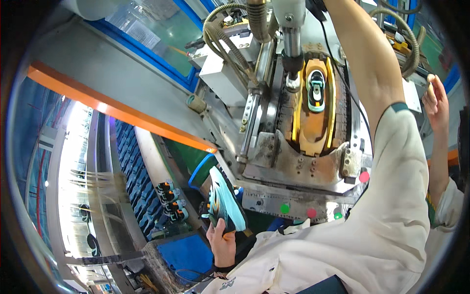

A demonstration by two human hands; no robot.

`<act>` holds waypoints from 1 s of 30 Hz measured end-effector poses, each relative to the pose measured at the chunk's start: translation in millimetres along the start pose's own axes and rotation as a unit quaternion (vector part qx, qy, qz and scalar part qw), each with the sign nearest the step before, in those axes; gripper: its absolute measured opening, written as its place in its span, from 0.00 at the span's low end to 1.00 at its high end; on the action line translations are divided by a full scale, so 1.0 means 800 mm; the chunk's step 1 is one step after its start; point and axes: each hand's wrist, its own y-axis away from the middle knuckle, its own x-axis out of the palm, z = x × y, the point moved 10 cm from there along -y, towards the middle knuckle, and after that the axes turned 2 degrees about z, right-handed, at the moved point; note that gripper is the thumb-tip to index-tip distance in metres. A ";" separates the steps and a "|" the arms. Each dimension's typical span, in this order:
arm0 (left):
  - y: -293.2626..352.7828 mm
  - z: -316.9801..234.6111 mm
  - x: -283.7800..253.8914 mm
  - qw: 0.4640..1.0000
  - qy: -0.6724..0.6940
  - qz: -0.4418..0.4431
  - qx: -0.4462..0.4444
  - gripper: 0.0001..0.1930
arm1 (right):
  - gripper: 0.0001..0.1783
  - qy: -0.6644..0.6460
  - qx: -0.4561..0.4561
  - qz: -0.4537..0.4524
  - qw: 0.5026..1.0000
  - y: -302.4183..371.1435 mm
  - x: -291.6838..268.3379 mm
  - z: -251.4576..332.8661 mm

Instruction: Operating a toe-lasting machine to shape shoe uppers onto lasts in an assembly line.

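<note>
At lower centre, the turquoise-soled shoe (227, 196) is gripped near one end by the left hand (223, 247); a firm hold without squashing is advised. The right hand (cut off by the top edge) cannot be judged. An orange beam (122, 113) is seen at left, a metal machine bed (308, 172) right of centre.

Left hand (223, 246) gripping light-blue shoe (229, 203), shoe-shaped piece (316, 88) in yellow mold (312, 130), co-worker's hand (435, 104) at right
</note>
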 end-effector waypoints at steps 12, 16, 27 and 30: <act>-0.008 -0.011 0.030 0.997 -0.012 0.075 0.021 0.10 | 0.36 -0.036 -0.010 0.019 0.999 0.037 0.006 0.041; -0.014 -0.002 0.020 0.996 0.016 0.083 -0.002 0.10 | 0.36 -0.026 -0.008 0.016 1.000 0.042 -0.015 0.048; -0.018 0.010 -0.011 1.000 -0.014 0.009 0.010 0.17 | 0.36 -0.057 0.002 0.002 0.998 0.061 -0.012 0.063; -0.020 0.005 -0.015 0.999 -0.008 -0.029 0.023 0.18 | 0.36 -0.067 0.005 0.002 0.998 0.068 -0.005 0.065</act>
